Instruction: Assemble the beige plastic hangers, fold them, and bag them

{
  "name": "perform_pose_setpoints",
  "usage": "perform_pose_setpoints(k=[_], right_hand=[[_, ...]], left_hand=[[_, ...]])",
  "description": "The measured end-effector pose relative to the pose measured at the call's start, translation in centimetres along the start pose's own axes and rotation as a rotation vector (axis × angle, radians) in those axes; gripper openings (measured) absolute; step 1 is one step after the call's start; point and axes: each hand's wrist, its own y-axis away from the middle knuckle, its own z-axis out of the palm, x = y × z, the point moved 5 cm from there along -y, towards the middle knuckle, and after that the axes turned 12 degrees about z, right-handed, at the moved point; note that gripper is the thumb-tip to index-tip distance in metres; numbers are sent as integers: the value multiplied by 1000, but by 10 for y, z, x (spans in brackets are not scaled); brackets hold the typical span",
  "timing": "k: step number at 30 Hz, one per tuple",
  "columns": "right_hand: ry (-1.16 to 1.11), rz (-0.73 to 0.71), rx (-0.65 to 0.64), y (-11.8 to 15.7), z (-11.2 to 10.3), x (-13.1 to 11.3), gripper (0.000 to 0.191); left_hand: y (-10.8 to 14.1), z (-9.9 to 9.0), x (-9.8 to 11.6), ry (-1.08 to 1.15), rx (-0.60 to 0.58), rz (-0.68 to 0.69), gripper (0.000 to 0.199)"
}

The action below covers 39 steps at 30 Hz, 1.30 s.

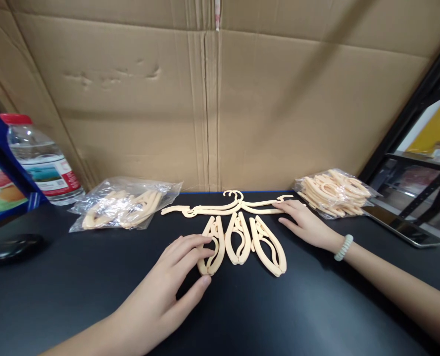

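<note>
Three folded cream plastic clothes hangers lie side by side on the black table: a left one, a middle one and a right one. Behind them are unfolded hangers, overlapping, with their hooks towards the cardboard; how many is hard to tell. My left hand rests with fingers apart on the left folded hanger, fingertips touching its edge. Over the right end of the unfolded hangers lies my right hand, fingers stretched out and touching an arm. A pale coiled band circles the right wrist.
A clear plastic bag of hangers lies at the left, another fuller bag at the right. Beside that is a phone or tablet. A water bottle and a black mouse are at far left. Cardboard walls the back.
</note>
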Motion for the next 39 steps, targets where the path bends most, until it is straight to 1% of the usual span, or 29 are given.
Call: perform_pose_setpoints(k=[6,10,14,16,18,20,22,24,26,28,29,31,34,37,39], right_hand=[[-69,22,-31,0,-3,-8,20],[-133,25,-1,-2,-6,-12,19],[-195,134,32,-2,-13,-10,21],[-238,172,88,-1,-20,-8,22],[-275,185,165,1,-30,-8,23],[-294,177,223,3,-39,-9,23],[-298,154,251,5,-46,-12,22],[-284,125,256,7,-51,-16,21],[-259,87,243,8,-51,-22,21],[-232,27,220,10,-49,-29,22],[-221,-8,209,11,-47,-33,22],[-201,-80,190,14,-43,-42,22],[-179,-173,171,19,-38,-55,21],[-135,-246,155,24,-35,-65,27],[-87,-274,154,26,-35,-68,34]], left_hand=[[0,-1,4,-36,8,7,27],[0,-2,5,-24,17,3,28],[0,-5,5,5,39,-9,26],[-1,-8,6,20,67,-32,25],[0,-11,4,56,99,-93,26],[1,-11,0,119,122,-197,29],[4,-11,-7,206,178,-310,37],[6,-11,-15,301,284,-397,46],[9,-11,-21,392,388,-455,52],[10,-10,-24,452,439,-484,57],[11,-10,-24,464,443,-487,59],[11,-9,-20,455,403,-468,62],[8,-7,-10,363,258,-379,56],[3,-7,-1,301,145,-281,37],[0,-8,1,328,124,-287,26]])
